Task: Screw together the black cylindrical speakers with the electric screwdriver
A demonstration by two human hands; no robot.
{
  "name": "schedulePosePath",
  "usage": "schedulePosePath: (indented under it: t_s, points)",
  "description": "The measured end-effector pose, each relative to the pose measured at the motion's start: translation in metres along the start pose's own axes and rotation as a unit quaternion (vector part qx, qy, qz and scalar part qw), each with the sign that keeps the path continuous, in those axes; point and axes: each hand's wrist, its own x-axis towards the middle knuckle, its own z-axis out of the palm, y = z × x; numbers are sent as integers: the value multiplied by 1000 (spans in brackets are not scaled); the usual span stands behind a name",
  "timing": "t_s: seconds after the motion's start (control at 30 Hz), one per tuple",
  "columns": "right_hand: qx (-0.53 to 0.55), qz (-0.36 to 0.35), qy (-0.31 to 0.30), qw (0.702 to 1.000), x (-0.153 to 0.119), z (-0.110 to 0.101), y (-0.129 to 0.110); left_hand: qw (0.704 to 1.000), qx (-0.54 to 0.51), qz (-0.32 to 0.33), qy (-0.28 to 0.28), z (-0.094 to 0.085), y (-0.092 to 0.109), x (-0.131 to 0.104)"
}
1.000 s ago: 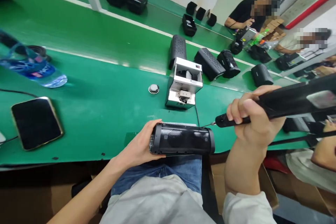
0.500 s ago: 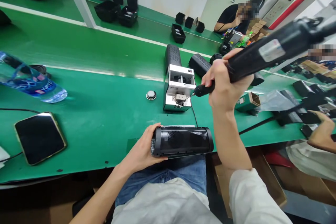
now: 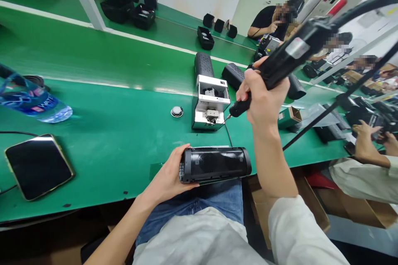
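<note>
My left hand [image 3: 171, 169] is closed around the left end of a black speaker housing [image 3: 217, 163], which lies sideways at the front edge of the green table. In my right hand [image 3: 264, 95] is a black electric screwdriver [image 3: 287, 54], held slanted with its cable running off to the upper right. The screwdriver's thin bit points down and left, close to the front of a silver screw feeder [image 3: 210, 103]. Whether the bit touches the feeder or carries a screw is too small to tell. A small round speaker driver [image 3: 177, 111] rests left of the feeder.
A water bottle [image 3: 34, 97] and a phone [image 3: 39, 166] lie on the left. Black speaker shells [image 3: 203, 64] stand behind the feeder. A small green box [image 3: 289, 118] sits to the right. A co-worker's hands [image 3: 367, 136] are further right, and other people sit beyond.
The view has shifted slightly to the right. The screwdriver is tilted more upright, its bit still by the feeder's front. My left hand keeps its hold on the speaker housing.
</note>
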Motion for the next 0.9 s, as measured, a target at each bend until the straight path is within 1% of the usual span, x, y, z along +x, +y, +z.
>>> schedulePosePath:
  t_s: [0.1, 0.2, 0.27, 0.33, 0.43, 0.67, 0.77, 0.9]
  points:
    - [-10, -1, 19, 1000, -2, -25, -32, 1000, 2, -3, -6, -1, -1, 0]
    - [-57, 3, 39, 998, -7, -53, -61, 1000, 9, 2, -5, 0, -5, 0]
    - [-83, 4, 44, 996, -12, -68, -73, 1000, 13, 5, -3, 1, -8, 0]
    - [-89, 4, 42, 995, -16, -78, -79, 1000, 14, 2, -3, 1, -10, 0]
    - [-91, 8, 31, 995, -20, -85, -78, 1000, 14, -4, -1, 2, -10, 1]
    - [-78, 33, 31, 996, -25, -86, -68, 1000, 13, -18, -5, 1, -9, 0]
    - [-64, 48, 23, 997, -35, -89, -56, 1000, 16, -21, -4, 1, -8, -1]
    - [-51, 75, 36, 995, -54, -95, -33, 1000, 10, -22, -11, 0, -5, -1]
